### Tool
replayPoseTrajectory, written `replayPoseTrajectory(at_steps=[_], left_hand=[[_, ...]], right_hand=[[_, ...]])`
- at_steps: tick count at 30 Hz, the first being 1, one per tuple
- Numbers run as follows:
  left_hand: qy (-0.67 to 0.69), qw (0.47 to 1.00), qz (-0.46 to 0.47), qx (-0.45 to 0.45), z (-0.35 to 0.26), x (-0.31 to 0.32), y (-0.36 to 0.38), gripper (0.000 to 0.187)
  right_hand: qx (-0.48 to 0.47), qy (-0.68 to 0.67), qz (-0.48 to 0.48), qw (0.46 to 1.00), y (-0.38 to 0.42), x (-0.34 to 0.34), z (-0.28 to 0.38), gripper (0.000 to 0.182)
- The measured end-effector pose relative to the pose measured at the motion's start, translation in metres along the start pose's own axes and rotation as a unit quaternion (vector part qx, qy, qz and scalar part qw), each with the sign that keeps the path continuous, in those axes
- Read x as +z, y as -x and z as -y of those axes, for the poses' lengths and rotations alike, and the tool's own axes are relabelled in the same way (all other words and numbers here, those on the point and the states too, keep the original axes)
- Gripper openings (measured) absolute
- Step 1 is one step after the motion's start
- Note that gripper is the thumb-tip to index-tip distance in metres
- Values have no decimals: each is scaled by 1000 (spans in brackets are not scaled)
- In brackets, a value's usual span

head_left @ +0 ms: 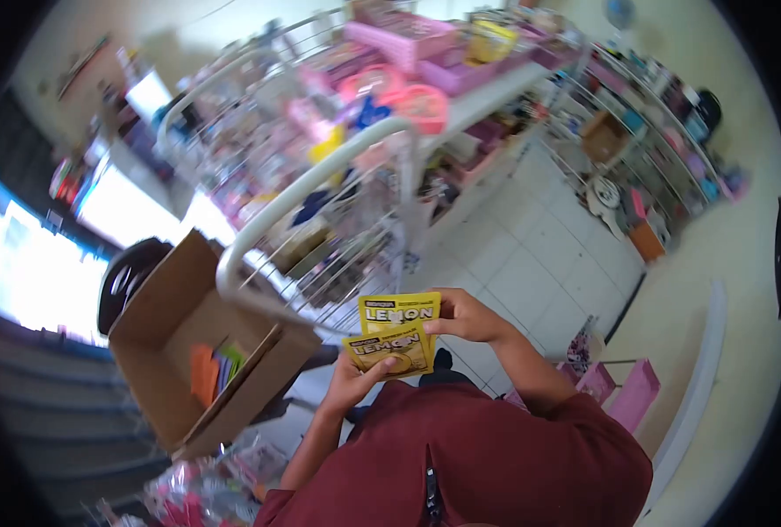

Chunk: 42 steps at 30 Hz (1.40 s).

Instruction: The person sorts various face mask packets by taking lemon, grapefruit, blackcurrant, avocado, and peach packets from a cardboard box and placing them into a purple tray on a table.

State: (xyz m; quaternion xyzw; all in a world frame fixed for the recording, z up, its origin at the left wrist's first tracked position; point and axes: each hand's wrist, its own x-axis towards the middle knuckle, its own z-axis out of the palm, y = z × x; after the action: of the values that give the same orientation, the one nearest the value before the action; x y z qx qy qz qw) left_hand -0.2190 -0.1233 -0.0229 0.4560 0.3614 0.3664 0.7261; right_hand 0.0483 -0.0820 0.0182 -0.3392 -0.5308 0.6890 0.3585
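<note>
Two yellow sachets printed "LEMON" are held in front of my body, one partly over the other. My left hand (355,383) grips the nearer lemon sachet (395,350), its thumb lying on the front. My right hand (467,316) pinches the right edge of the farther lemon sachet (390,309), whose lower part is hidden behind the nearer one. To the left of my hands stands an open cardboard box (158,351) with orange and green packets (215,371) inside.
A white wire rack (320,176) full of small goods curves close beyond my hands. Pink baskets (399,39) stand on its top. Another wire shelf (640,132) is along the right wall. Plastic-wrapped goods (215,487) lie at lower left, and pink trays (632,395) at lower right.
</note>
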Motion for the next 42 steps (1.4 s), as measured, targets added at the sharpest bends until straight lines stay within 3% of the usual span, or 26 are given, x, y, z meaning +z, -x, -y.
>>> replayPoseTrajectory(at_steps=[1, 3, 5, 9, 11, 14, 17, 19, 20, 21, 23, 25, 27, 29, 31, 35, 37, 39, 42], left_hand=[[-39, 999, 28, 4, 1, 21, -27, 32], [-78, 995, 67, 6, -1, 58, -73, 31], [-135, 975, 172, -42, -10, 94, -116, 30], [-201, 948, 247, -25, -11, 137, -183, 31], [-210, 939, 271, -42, -13, 144, -214, 31], [-201, 931, 302, -34, -14, 152, -257, 33], [-232, 908, 348, -27, -20, 153, -297, 36], [-190, 923, 334, 2, -17, 157, -324, 40], [-152, 935, 320, 31, -20, 157, -339, 43], [-205, 924, 321, 33, -32, 156, -354, 50], [-227, 921, 308, 67, -49, 155, -380, 50], [-229, 924, 299, 68, -68, 160, -394, 49], [-234, 923, 291, 91, -82, 162, -408, 46], [-241, 922, 282, 112, -94, 165, -418, 43], [-241, 916, 268, 175, -103, 169, -425, 33], [-197, 949, 213, 126, -113, 172, -437, 25], [-239, 927, 196, 215, -113, 168, -447, 21], [-230, 937, 158, 209, -118, 172, -450, 18], [-221, 949, 108, 197, -120, 178, -458, 15]], right_hand=[[17, 38, -17, 999, 17, -35, 5, 38], [2, 22, -78, 997, 55, -82, 25, 42], [-18, 50, -110, 993, 84, -124, 41, 51], [-28, 130, -148, 980, 107, -171, 69, 44], [20, 270, -81, 959, 104, -200, 80, 30], [-19, 270, -8, 963, 86, -242, 86, 23], [53, 273, 21, 960, 63, -278, 113, 24], [82, 277, 33, 957, 47, -311, 132, 23], [41, 321, 8, 946, 42, -332, 144, 23], [-3, 366, -17, 931, 34, -354, 160, 22], [-22, 449, -89, 889, 21, -387, 204, 22], [-31, 425, -166, 889, 0, -403, 253, 23], [-101, 437, -238, 861, -31, -416, 291, 23], [-200, 481, -232, 822, -78, -435, 322, 24], [-219, 555, -220, 772, -130, -443, 347, 24], [-153, 648, -98, 739, -235, -481, 351, 27], [-139, 684, -38, 715, -260, -493, 343, 27], [-85, 730, 11, 678, -277, -503, 340, 26], [-51, 730, 69, 678, -291, -515, 327, 26]])
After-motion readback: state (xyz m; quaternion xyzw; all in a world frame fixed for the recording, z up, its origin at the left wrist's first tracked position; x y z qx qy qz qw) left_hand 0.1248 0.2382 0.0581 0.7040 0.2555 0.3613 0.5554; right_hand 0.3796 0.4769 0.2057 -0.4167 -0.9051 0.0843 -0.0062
